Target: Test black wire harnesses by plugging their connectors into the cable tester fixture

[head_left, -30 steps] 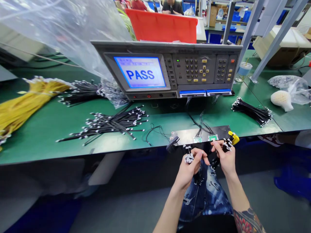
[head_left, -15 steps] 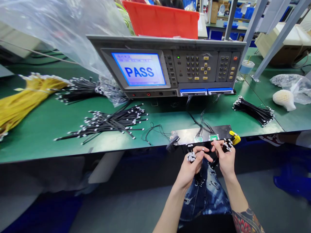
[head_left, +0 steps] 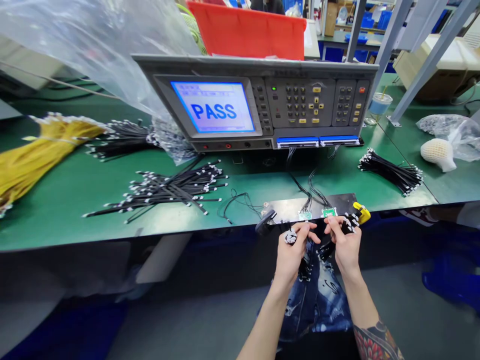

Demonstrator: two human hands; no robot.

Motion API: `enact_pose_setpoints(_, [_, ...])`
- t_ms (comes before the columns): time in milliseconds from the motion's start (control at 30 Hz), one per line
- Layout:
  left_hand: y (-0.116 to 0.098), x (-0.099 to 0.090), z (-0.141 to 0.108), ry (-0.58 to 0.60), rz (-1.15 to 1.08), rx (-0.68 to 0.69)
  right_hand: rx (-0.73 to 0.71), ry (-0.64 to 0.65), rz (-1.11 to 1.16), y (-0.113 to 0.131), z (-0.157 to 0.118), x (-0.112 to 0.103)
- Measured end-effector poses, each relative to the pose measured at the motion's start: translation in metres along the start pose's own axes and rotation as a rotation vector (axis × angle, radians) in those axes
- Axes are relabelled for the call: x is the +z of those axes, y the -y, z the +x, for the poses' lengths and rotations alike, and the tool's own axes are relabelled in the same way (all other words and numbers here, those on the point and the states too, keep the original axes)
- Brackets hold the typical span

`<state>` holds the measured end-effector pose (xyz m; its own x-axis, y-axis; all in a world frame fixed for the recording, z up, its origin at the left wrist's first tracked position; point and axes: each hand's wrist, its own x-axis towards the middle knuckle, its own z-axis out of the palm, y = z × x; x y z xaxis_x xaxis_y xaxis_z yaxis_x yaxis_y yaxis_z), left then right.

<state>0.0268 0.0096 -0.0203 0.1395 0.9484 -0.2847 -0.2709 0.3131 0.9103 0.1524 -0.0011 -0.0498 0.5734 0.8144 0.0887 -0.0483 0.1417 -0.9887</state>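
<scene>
My left hand (head_left: 293, 252) is closed around a bunch of black cables with white connectors (head_left: 290, 236), its fingertips pinched just below the left green circuit board (head_left: 305, 215). More black cables are in my right hand (head_left: 347, 246), their white ends (head_left: 351, 223) showing above the palm. The thumb and forefinger of that hand meet at the lower edge of the right green circuit board (head_left: 329, 212). Both boards sit on a metal plate (head_left: 287, 210) at the table edge, wired to a tester (head_left: 277, 130) whose screen (head_left: 213, 109) reads PASS.
Loose black cables (head_left: 176, 187) lie on the green table (head_left: 247, 182), left of the plate. A tied black bundle (head_left: 390, 171) is to the right, a yellow cable bundle (head_left: 48, 150) far left. A yellow clamp handle (head_left: 362, 213) sticks up at the plate's right end. A red bin (head_left: 247, 30) stands behind.
My left hand has moved slightly up and left, from beside the right fingertips to the left board. My right hand stays near the right board. The screen still reads PASS.
</scene>
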Motion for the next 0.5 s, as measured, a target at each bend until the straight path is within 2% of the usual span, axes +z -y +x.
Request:
enact_pose_setpoints(233, [0.007,0.001,0.003,-0.108,0.150,0.144,0.006,0.028,0.012,0.000,0.001,-0.003])
enact_pose_setpoints(500, [0.012,0.005,0.005,-0.181,0.182,0.224,0.058,0.054,0.015,-0.002,0.002,-0.007])
